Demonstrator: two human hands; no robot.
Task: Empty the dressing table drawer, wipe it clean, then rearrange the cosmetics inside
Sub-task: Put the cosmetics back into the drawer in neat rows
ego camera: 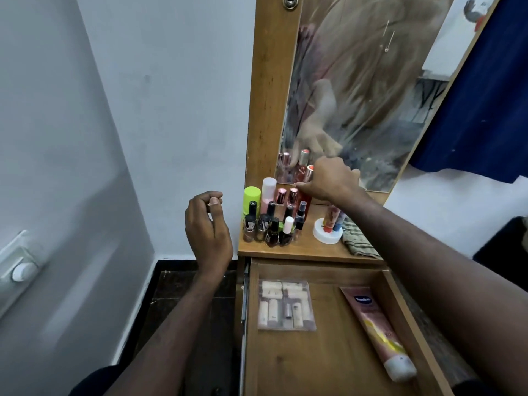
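The wooden drawer (253,324) stands pulled open below the table top. Inside lie a clear packet of small cosmetics (285,305) at the back left and a pink Vaseline tube (377,331) along the right side. On the table top (303,247) stands a cluster of nail polish bottles (267,227), a lime-capped bottle (252,197) and a pink bottle (268,190). My right hand (331,180) reaches to the back by the mirror, fingers closed on a red bottle with a rose-gold cap (309,171). My left hand (208,224) hovers left of the table, loosely curled and holding nothing.
A white lid holding small tubes (328,232) and a folded striped cloth (357,241) sit on the table's right part. The mirror (357,95) rises behind. A white wall is at left, dark floor (177,295) below, a blue curtain (480,110) at right.
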